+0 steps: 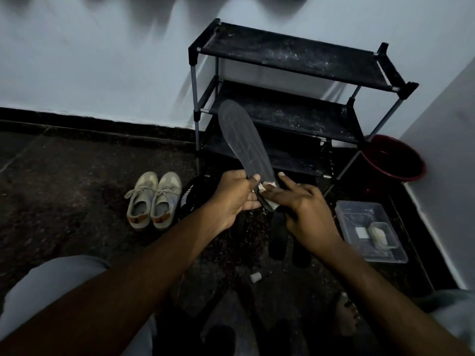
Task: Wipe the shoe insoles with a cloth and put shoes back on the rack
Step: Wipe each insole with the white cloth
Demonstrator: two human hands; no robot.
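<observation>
left hand [235, 195]: thumb and fingers curled round the heel end of the insole [243, 140], holding it up off the floor, probably so the whole face can be reached.
right hand [305, 209]: thumb laid across the cloth [268, 187], pinching it onto the insole near the heel; forefinger straight, the other fingers partly curled.
cloth: small, white and bunched, wrapped over the insole's edge between the two hands.
insole: dark grey, its toe end tilted up and away towards the rack; the wipe looks to be at the heel, with most of the length to go.
floor below the hands: two dark insoles [279, 235] lie side by side, with a small white scrap [255, 277] nearer the person.
black shoe [190, 199]: just behind the left wrist, likely the one this insole came from.
beige sneakers [153, 200]: a pair set together to the left, off the rack.
clear plastic box [344, 209]: on the right, within reach, with small pale items inside.
red bucket [411, 173]: beside the rack's right leg.
rack [295, 55]: black, three dusty shelves against the wall, no shoes on it yet.
</observation>
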